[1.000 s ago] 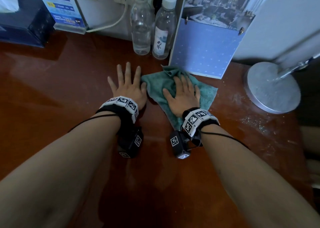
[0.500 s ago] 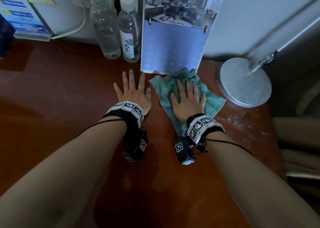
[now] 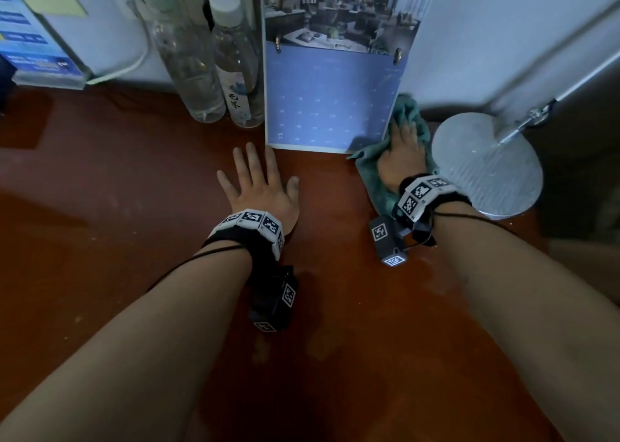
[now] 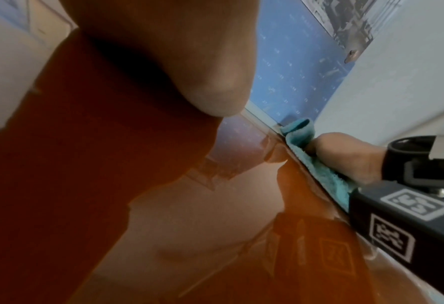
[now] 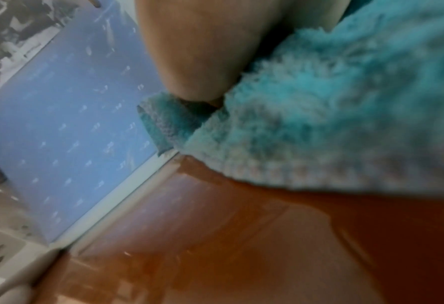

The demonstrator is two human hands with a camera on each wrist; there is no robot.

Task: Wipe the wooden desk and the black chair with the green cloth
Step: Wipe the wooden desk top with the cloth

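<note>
The green cloth [image 3: 372, 173] lies on the reddish wooden desk [image 3: 134, 206], squeezed between the blue calendar and the lamp base at the back right. My right hand [image 3: 401, 146] presses flat on the cloth with straight fingers; the fingertips reach toward the wall. The right wrist view shows the fluffy cloth [image 5: 332, 123] bunched under the thumb beside the calendar's lower edge. My left hand [image 3: 258, 179] rests flat on the bare desk, fingers spread, just in front of the calendar. The left wrist view shows the cloth [image 4: 319, 164] under the right palm. The black chair is not in view.
A blue standing calendar [image 3: 330, 99] leans on the wall. Two clear water bottles [image 3: 214, 62] stand to its left. A round silver lamp base [image 3: 486, 166] sits right of the cloth, its arm rising right. A blue leaflet holder [image 3: 30, 48] stands far left.
My right hand has pushed the cloth rightward and farther back, into the gap between calendar and lamp base. The left hand has stayed flat on the desk.
</note>
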